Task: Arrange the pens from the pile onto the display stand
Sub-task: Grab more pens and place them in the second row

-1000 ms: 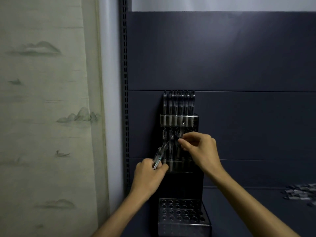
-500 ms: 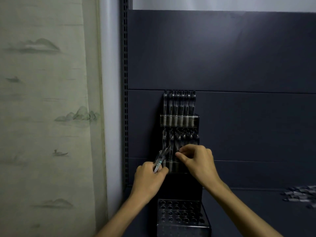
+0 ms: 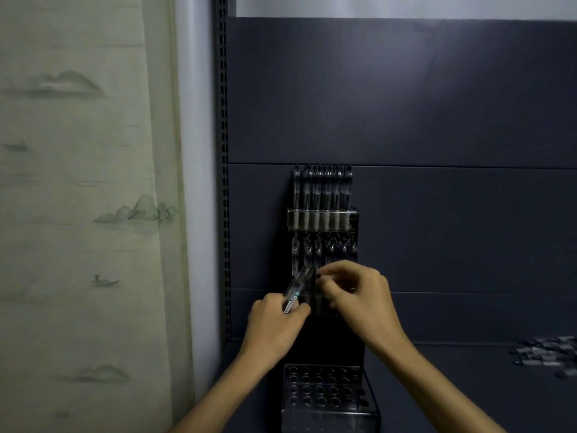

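A tiered black display stand (image 3: 323, 339) stands against the dark back panel. Its top tier (image 3: 322, 220) holds a full row of upright pens, and its middle tier holds more pens (image 3: 324, 250). The bottom tier (image 3: 324, 390) shows rows of round holes with nothing in them. My left hand (image 3: 276, 323) grips a small bundle of clear pens (image 3: 296, 290) that point up and to the right. My right hand (image 3: 359, 300) is at the middle tier, pinching a pen there; the pen is mostly hidden by my fingers. The pile of pens (image 3: 544, 354) lies on the shelf at far right.
A slotted metal upright (image 3: 223, 170) runs along the left edge of the shelf unit. A pale curtain with a landscape print (image 3: 87, 214) hangs to the left. The dark shelf surface (image 3: 452, 385) stretches between the stand and the pile.
My right hand has dropped from the pen tops to lower in the middle tier. My left hand with its bundle has stayed almost still.
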{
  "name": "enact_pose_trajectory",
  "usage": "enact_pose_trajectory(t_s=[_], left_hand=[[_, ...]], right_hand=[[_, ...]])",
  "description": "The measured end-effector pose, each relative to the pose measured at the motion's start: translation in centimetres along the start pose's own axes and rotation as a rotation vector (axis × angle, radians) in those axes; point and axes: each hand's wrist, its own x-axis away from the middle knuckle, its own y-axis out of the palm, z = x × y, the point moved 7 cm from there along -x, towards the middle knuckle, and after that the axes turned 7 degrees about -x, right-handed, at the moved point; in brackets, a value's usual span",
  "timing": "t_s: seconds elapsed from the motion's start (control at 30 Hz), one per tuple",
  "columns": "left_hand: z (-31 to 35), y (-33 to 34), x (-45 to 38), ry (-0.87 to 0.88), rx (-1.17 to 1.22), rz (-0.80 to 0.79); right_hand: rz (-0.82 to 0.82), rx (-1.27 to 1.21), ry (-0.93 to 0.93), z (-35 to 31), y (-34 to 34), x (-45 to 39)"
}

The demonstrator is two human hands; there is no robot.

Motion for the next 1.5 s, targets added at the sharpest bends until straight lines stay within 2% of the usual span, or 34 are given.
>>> enact_pose_trajectory(t_s=[0.1,0.17,0.33,0.53,0.73,0.9,1.07,1.17,1.33,1.5], left_hand=[[0.8,0.2,0.1,0.034,0.015,-0.033],[1.0,0.2,0.3,0.040,0.030,-0.048],[0.3,0.2,0.2,-0.006,0.000,-0.025],[0.6,0.8,0.4,0.011,-0.011,-0.039],[0.8,1.2,0.4,0.021,-0.014,-0.061],[0.6,1.5,0.3,0.025,-0.034,-0.052],[0.4,1.4,0.3,0.011,-0.023,-0.040],[-0.1,0.7,0.2,0.008,-0.034,0.002],[-0.4,0.2,0.2,0.008,-0.038,0.030],[-0.4,0.1,0.1,0.022,-0.047,0.036]], right_hand=[[-0.257,-0.233,0.154,-0.2,2.0,0.6],[-0.297,-0.306,0.173,-0.1,2.4,0.8],[-0.192,-0.448,0.256,0.9,1.6,0.6],[-0.148,-0.589,0.363,2.1,2.3,1.1],[-0.118,-0.611,0.372,2.3,2.0,1.3],[0.051,-0.690,0.359,2.7,1.0,1.0],[0.134,-0.771,0.259,2.4,-0.8,-0.8],[0.168,-0.630,0.137,1.9,-2.3,-2.0],[0.152,-0.111,-0.099,1.2,-2.9,-3.1],[0.162,0.039,-0.224,0.2,-2.7,-3.1]])
